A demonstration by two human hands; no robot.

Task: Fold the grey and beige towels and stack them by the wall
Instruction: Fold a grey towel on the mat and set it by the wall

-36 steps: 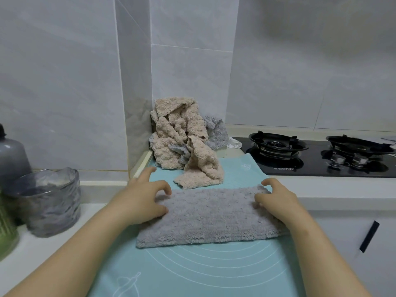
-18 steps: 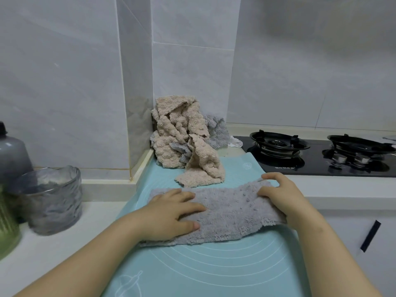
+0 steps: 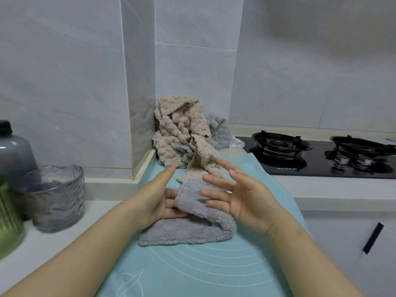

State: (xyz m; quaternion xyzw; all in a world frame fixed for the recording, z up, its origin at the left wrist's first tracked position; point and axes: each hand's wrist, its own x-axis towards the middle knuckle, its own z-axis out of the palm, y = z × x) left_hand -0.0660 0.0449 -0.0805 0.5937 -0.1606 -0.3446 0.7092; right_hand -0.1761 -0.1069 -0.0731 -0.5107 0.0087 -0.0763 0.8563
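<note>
A grey towel (image 3: 184, 232) lies in the middle of a pale teal baking mat (image 3: 192, 271) on a white kitchen counter (image 3: 42, 254), close to the person. Its lower layer sits flat on the mat, while its right part is lifted and turned over towards the left, forming a loose flap between the two hands. The left hand (image 3: 156, 200) is at the towel's left side with its palm turned right, thumb pointing up and fingers straight, touching the flap. The right hand (image 3: 246, 200) faces it from the right, fingers straight and spread, with the fingertips against the flap; neither hand curls around the cloth. Farther away, at the far end of the mat, a crumpled heap of beige towels (image 3: 182, 127) leans in the corner of the grey tiled wall (image 3: 192, 71), with a second grey towel (image 3: 218, 131) bunched behind it on the right. One beige end trails down onto the mat, just beyond the grey towel. To the right, a black gas hob (image 3: 317, 166) with two burners is set into the counter. At the left edge stand a textured glass tumbler (image 3: 55, 200), a smoky grey bottle (image 3: 15, 151) with a black cap behind it, and part of a green ribbed container (image 3: 8, 221). A black cabinet handle (image 3: 372, 237) shows at lower right.
</note>
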